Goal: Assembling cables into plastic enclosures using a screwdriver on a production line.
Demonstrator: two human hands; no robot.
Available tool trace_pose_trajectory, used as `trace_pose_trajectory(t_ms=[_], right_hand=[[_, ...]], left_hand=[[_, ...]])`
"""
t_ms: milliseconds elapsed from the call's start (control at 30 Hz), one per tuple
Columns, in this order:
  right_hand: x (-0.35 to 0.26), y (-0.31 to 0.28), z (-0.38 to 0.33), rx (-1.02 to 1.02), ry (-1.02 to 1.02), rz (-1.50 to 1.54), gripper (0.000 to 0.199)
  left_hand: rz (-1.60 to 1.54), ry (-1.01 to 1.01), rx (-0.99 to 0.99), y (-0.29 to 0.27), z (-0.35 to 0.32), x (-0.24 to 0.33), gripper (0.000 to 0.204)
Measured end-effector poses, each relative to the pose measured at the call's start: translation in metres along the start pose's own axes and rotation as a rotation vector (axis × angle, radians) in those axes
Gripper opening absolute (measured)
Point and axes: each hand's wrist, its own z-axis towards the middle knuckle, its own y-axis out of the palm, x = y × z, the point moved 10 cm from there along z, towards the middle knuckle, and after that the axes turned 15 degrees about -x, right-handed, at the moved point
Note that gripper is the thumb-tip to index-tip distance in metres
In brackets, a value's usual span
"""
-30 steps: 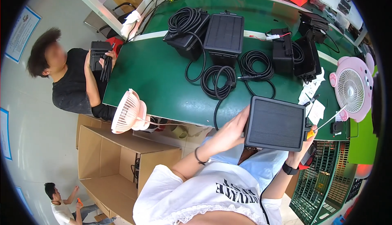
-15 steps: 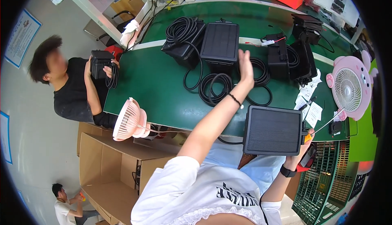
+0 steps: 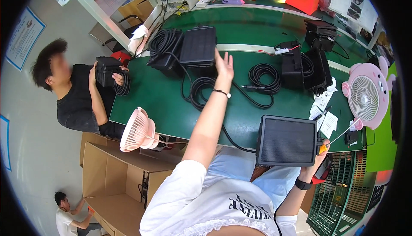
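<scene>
Since a second ago the left hand [image 3: 224,64] has left the panel [image 3: 287,141] at the near desk edge and stretched out across the desk [image 3: 171,107]. It now reaches the far panel [image 3: 198,45], fingers spread and open, palm against that panel's near edge without yet closing on it. The right hand [image 3: 319,150] has kept the near panel the whole time: it grips the panel's right edge and holds it flat and dark side up, just over the desk's near rim, with an orange-handled tool sticking out beside the fingers. So one panel is held while the other hand goes for a second unit, which sits on a black box with a coiled cable [image 3: 163,43] to its left.

The desk is a long green bench. More cable coils [image 3: 264,73] lie in the middle, black boxes [image 3: 304,66] stand to the right, with paper slips near a pink fan [image 3: 365,96]. A second pink fan [image 3: 137,129] is clipped at the near left edge. A person in black at the left end holds a black box in both hands. Open cartons [image 3: 111,171] stand on the floor below, and a green crate [image 3: 339,193] is at the right.
</scene>
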Motion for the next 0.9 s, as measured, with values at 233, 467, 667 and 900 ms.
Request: trace_pose_trajectory(t_ms=[233, 467, 667, 900], right_hand=[[0.004, 0.006, 0.005, -0.016, -0.005, 0.051, 0.039], [0.017, 0.014, 0.004, -0.037, 0.018, 0.105, 0.035], [0.024, 0.024, 0.003, -0.027, -0.031, 0.229, 0.038], [0.017, 0.008, 0.004, 0.05, -0.077, 0.314, 0.042]], left_hand=[[0.047, 0.055, 0.001, -0.028, 0.02, 0.052, 0.092], [0.141, -0.008, 0.024, -0.054, 0.03, 0.08, 0.084], [0.532, -0.068, 0.14, -0.067, 0.02, 0.072, 0.05], [1.909, 0.252, -1.112, 0.137, -0.143, -0.024, 0.074]])
